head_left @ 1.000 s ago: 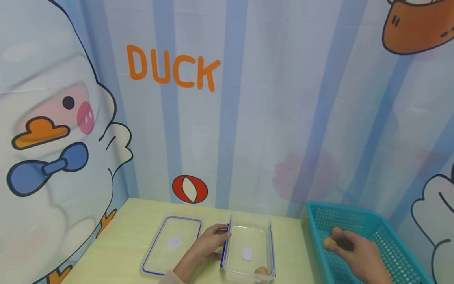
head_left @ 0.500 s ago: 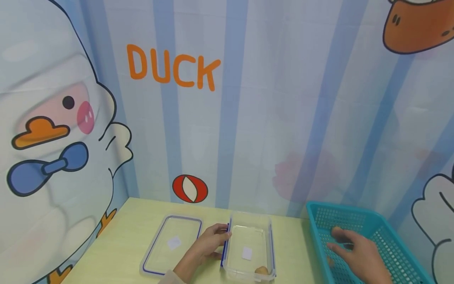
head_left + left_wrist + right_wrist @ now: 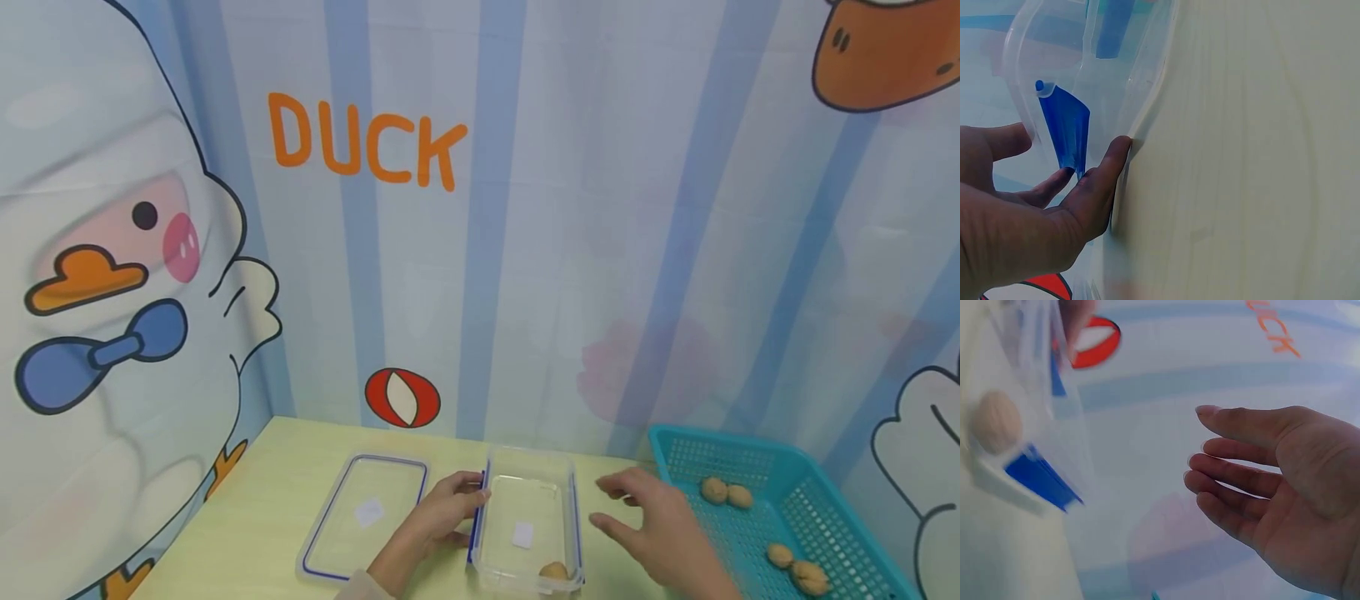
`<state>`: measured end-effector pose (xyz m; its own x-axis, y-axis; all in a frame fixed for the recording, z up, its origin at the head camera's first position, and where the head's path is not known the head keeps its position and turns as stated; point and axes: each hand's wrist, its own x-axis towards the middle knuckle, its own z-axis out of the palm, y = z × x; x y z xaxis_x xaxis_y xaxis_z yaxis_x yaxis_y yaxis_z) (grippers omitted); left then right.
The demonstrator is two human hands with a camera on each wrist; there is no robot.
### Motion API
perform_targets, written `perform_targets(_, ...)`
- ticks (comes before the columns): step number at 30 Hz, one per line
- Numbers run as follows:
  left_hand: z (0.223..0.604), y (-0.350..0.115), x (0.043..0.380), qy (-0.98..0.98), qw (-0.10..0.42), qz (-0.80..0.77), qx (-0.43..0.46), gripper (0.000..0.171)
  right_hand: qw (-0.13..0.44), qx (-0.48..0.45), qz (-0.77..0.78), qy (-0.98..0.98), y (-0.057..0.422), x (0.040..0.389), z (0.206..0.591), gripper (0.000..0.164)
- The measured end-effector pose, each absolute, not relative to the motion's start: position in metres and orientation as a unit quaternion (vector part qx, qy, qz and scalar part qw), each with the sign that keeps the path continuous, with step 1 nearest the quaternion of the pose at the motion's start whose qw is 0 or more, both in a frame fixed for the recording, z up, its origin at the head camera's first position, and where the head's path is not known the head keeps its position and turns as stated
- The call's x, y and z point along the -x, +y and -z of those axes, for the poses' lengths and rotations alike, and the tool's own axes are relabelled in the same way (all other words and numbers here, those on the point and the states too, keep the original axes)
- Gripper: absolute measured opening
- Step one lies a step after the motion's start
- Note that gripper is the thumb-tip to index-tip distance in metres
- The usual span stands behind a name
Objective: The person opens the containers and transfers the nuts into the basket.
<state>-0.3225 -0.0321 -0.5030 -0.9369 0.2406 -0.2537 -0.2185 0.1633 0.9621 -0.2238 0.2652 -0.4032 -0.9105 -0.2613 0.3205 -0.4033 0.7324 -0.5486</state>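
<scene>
A clear plastic food container [image 3: 523,508] with blue latches [image 3: 1066,128] stands on the table, its top uncovered. One walnut [image 3: 554,572] lies in its near right corner, and the right wrist view shows that walnut [image 3: 997,422] blurred through the wall. Spread fingers of my left hand [image 3: 446,510] touch the container's left side, around a hanging latch. My right hand [image 3: 656,525] hovers between container and basket, thumb and fingers apart, holding nothing. Several walnuts [image 3: 809,577] lie in the teal plastic basket [image 3: 847,521] on the right.
A clear lid with a blue seal [image 3: 365,517] lies flat left of the container, beside my left forearm. Behind the pale yellow table [image 3: 262,500] hangs a striped cartoon curtain [image 3: 555,250]. The basket's raised wall stands to the right of my right hand.
My right hand has let go of a walnut inside the basket, then moved left out over its rim. The left hand and the container have stayed in place.
</scene>
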Motion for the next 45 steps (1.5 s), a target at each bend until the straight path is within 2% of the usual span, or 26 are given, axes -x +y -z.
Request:
perform_targets(7,0.501,-0.033,0.322,0.737,0.175,-0.653,-0.012,0.054,0.026,-0.241,-0.308,-0.92,0.228,0.241,0.435,0.03)
perform_targets(16,0.499,-0.032,0.324,0.729,0.172,-0.662,-0.022,0.053,-0.053,-0.264,-0.303,-0.914,0.225,0.256,0.457,0.028)
perform_targets(30,0.498,-0.029,0.327,0.723,0.171,-0.668,-0.034,0.054,-0.066,-0.326,-0.227,-0.915,0.218,0.272,0.446,0.02)
perform_targets(34,0.499,-0.033,0.326,0.721,0.174,-0.671,-0.03,0.055,-0.067,-0.372,-0.208,-0.902,0.221,0.285,0.464,0.017)
perform_targets(39,0.501,-0.035,0.325,0.719,0.182,-0.67,-0.027,0.056,-0.081,-0.384,-0.188,-0.9,0.218,0.283,0.466,0.025)
perform_targets(40,0.502,-0.035,0.325,0.72,0.184,-0.669,-0.026,0.056,-0.093,-0.368,-0.191,-0.905,0.212,0.275,0.453,0.027)
perform_targets(45,0.504,-0.036,0.326,0.722,0.189,-0.666,-0.02,0.055,-0.095,-0.388,-0.171,-0.9,0.213,0.279,0.461,0.027)
